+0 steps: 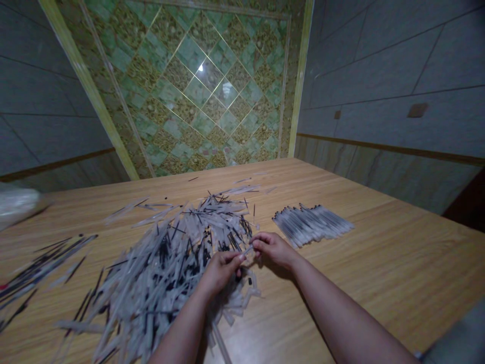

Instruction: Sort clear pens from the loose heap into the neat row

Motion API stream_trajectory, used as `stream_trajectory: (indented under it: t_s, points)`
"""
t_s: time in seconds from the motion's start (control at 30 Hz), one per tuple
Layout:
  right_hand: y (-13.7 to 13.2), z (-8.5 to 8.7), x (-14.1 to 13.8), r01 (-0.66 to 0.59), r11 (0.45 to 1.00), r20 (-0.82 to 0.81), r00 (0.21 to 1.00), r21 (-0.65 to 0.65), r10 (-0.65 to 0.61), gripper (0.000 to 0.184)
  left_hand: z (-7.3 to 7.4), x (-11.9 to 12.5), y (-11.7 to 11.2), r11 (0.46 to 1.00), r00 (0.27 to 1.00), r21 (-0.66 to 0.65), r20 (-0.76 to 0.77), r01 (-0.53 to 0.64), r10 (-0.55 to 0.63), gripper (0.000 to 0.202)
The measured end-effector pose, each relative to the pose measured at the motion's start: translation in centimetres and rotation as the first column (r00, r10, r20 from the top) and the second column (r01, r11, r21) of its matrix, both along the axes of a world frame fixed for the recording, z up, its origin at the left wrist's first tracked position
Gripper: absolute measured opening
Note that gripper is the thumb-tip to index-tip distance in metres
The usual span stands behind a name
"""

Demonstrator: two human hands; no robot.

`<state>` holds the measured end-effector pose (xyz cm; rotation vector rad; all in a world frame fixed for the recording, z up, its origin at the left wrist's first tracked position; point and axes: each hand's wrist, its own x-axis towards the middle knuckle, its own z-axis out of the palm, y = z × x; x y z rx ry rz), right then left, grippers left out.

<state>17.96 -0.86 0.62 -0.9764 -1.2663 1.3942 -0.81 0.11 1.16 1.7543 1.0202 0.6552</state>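
Observation:
My left hand (223,270) and my right hand (276,248) meet over the right edge of a loose heap. Between their fingertips is a short, clear plastic tube-like piece (248,249), pinched from both sides. Its exact kind is too small to make out. Under and left of my left hand spreads the heap of clear plastic pieces (147,273) mixed with thin black sticks and small black caps. Beyond my right hand lies a neat row of clear sticks with black tips (312,223), side by side and apart from the heap.
Loose black sticks (45,263) lie at the left of the wooden table (379,253). More thin pieces (238,189) are scattered behind the heap. A clear plastic bag (17,205) sits at the far left edge. A tiled wall (227,96) stands behind the table.

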Motion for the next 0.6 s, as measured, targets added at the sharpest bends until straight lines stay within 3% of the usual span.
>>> stream_trajectory:
  t_s: [0.1, 0.17, 0.27, 0.37, 0.43, 0.53, 0.6]
  points:
    - [0.1, 0.0, 0.2, 0.001, 1.000, 0.002, 1.000, -0.015, -0.001, 0.032, 0.2, 0.0, 0.1, 0.997, 0.998, 0.052, 0.008, -0.060, 0.059, 0.043]
    - [0.3, 0.3, 0.7, 0.069, 0.998, 0.006, 0.998, 0.010, -0.069, 0.033, 0.6, -0.1, 0.2, 0.973, 0.981, 0.130, 0.045, -0.193, 0.188, 0.047]
    - [1.2, 1.3, 2.5, 0.329, 0.937, -0.057, 0.944, 0.120, -0.324, 0.034, 1.2, -0.4, 0.2, 0.848, 0.892, 0.278, 0.146, -0.451, 0.427, 0.052]
    - [2.1, 2.2, 5.8, 0.593, 0.788, -0.122, 0.806, 0.166, -0.580, 0.038, 1.4, -0.5, -0.1, 0.753, 0.842, 0.381, 0.191, -0.537, 0.504, 0.045]
    - [2.5, 2.5, 8.9, 0.727, 0.655, -0.030, 0.674, 0.205, -0.739, 0.040, 1.2, -0.4, -0.4, 0.795, 0.891, 0.411, 0.118, -0.446, 0.439, 0.040]
    - [2.6, 2.1, 14.3, 0.821, 0.431, 0.220, 0.373, 0.375, -0.901, 0.042, 0.8, 0.2, -0.8, 0.823, 0.939, 0.475, 0.019, -0.311, 0.344, 0.032]
    - [2.5, 1.1, 17.7, 0.816, 0.351, 0.380, 0.176, 0.460, -0.908, 0.041, 0.6, 0.5, -1.0, 0.829, 0.949, 0.500, -0.041, -0.252, 0.313, 0.031]
